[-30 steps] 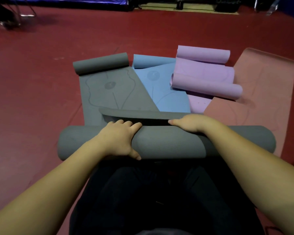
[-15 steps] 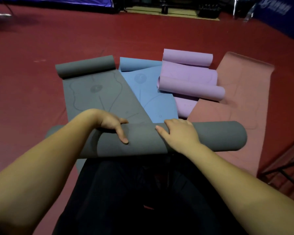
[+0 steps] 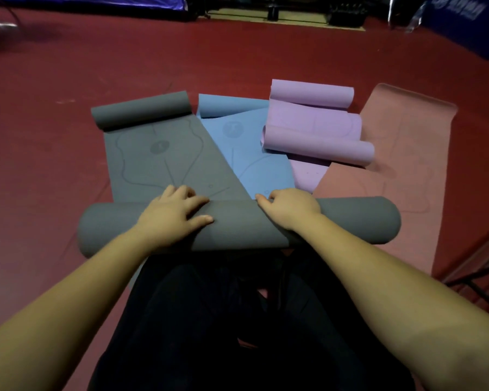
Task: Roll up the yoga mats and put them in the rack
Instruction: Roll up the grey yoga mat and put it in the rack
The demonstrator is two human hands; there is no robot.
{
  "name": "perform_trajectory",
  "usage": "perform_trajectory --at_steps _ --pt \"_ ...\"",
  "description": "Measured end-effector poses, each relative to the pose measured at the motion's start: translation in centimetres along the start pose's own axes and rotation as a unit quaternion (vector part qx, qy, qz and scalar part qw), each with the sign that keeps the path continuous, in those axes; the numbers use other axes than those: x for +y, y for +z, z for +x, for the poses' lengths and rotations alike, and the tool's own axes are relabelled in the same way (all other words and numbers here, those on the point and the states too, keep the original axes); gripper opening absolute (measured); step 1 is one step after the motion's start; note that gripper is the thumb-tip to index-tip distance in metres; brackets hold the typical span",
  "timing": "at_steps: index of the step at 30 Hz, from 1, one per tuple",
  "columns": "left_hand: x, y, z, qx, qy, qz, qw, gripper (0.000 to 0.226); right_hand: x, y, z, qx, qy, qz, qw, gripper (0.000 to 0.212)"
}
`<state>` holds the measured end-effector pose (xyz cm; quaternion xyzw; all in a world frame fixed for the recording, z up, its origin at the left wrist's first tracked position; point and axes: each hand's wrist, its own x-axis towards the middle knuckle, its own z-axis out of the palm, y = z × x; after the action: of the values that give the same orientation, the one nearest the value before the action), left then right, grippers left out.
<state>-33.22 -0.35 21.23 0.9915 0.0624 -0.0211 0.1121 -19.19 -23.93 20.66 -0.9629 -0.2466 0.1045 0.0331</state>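
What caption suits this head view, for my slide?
Both hands, left hand and right hand, roll a grey mat across overlapping mats on a red floor.

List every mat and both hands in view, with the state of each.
Grey rolled yoga mat: rolled up, lying across, under both hands.
Second grey yoga mat: mostly flat, far end curled.
Blue yoga mat: flat, far end curled.
Purple yoga mat: loosely curled at both ends.
Pink yoga mat: unrolled flat.
Left hand: on the roll, fingers over its top.
Right hand: on the roll, fingers curled over.
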Motion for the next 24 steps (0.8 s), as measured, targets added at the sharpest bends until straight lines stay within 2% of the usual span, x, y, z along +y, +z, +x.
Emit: perform_trajectory --at_steps 2,3,5,6,9,13,18,24 --pt "0.3 2.1 -2.2 0.087 0.041 0.115 0.989 0.09 0.0 -0.1 0.6 -0.02 0.002 0.002 1.0 0.067" --pt "0.4 3.0 -3.0 0.093 0.05 0.159 0.982 0.1 -0.1 -0.2 0.9 -0.028 0.001 0.002 1.0 0.069" --pt "0.9 4.0 -3.7 0.038 0.023 0.217 0.975 0.125 -0.4 -0.5 1.4 -0.049 0.0 0.004 0.999 0.071" --pt "1.1 4.3 -3.6 0.018 -0.001 0.232 0.973 0.131 -0.5 -0.6 1.6 -0.062 0.002 0.006 0.998 0.072" --pt "1.7 4.0 -3.0 0.033 -0.023 0.249 0.968 0.121 -0.7 -1.2 2.3 -0.096 0.008 0.009 0.995 0.075" --pt "1.9 2.9 -2.3 0.033 -0.014 0.242 0.97 0.104 -0.7 -1.9 2.2 -0.093 0.015 0.007 0.996 0.077" --pt "2.5 1.0 -3.1 0.042 0.005 0.235 0.971 0.103 -0.5 -3.7 1.3 -0.089 0.003 0.022 0.996 0.073" --pt "3.5 -2.8 -5.5 0.042 0.055 0.209 0.976 0.106 -0.3 -6.6 -0.6 -0.164 -0.02 0.041 0.985 0.063"
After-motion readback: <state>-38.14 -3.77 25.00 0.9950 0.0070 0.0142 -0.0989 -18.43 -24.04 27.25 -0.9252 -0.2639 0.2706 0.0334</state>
